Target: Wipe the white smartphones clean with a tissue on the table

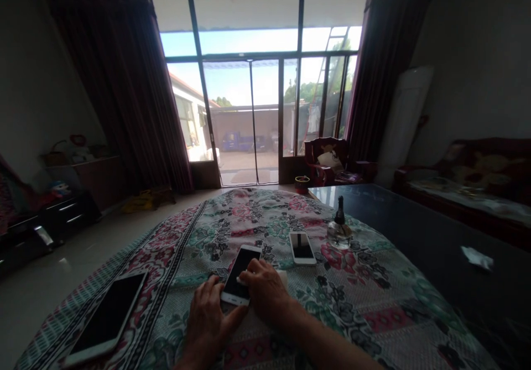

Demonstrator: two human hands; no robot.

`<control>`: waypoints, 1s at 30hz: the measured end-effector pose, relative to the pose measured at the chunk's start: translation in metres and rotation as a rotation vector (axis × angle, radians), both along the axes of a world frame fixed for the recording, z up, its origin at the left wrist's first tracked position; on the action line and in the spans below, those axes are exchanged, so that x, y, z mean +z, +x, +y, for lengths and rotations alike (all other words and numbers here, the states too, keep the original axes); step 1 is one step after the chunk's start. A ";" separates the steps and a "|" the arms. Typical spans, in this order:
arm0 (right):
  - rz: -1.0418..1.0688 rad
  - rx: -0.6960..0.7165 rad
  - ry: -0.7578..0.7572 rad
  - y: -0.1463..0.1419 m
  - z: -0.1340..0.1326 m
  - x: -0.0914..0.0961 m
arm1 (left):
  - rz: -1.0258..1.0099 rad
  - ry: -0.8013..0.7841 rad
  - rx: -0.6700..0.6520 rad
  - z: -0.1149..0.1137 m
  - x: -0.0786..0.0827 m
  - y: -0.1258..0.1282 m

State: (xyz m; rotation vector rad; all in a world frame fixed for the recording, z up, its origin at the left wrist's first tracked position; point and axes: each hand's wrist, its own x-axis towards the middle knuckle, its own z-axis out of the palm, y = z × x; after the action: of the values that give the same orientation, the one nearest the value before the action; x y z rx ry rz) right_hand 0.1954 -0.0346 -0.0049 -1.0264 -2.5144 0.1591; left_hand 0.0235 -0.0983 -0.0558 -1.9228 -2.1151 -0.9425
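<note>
A white smartphone [234, 282] with a dark screen lies on the flowered tablecloth in front of me. My left hand [208, 314] steadies it, fingers at its left edge and thumb by its bottom end. Over the screen's right side, my right hand [265, 287] is closed on a white cloth [283, 277], mostly hidden by the fingers; whether it is cloth or tissue is hard to tell. A smaller white phone [302, 247] rests to the right. Beyond it stands a clear bottle with a black top [339, 232]. A white tablet [108, 317] lies at the left.
The flowered cloth [186, 270] covers the rounded surface under the devices. A dark glossy table [415, 237] adjoins on the right, with a crumpled white piece [477, 258] on it. Farther off are a red armchair [327, 160], a plant pot [302, 184] and glass doors.
</note>
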 end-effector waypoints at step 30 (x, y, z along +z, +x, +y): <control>-0.127 -0.174 0.038 -0.045 0.066 0.018 | -0.201 -0.133 -0.057 -0.003 0.020 0.009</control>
State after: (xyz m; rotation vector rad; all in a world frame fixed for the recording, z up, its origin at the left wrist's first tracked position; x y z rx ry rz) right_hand 0.1502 0.0310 0.0127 -1.2696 -2.5132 -0.0047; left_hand 0.0324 -0.1018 -0.0357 -2.0392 -2.2971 -1.0737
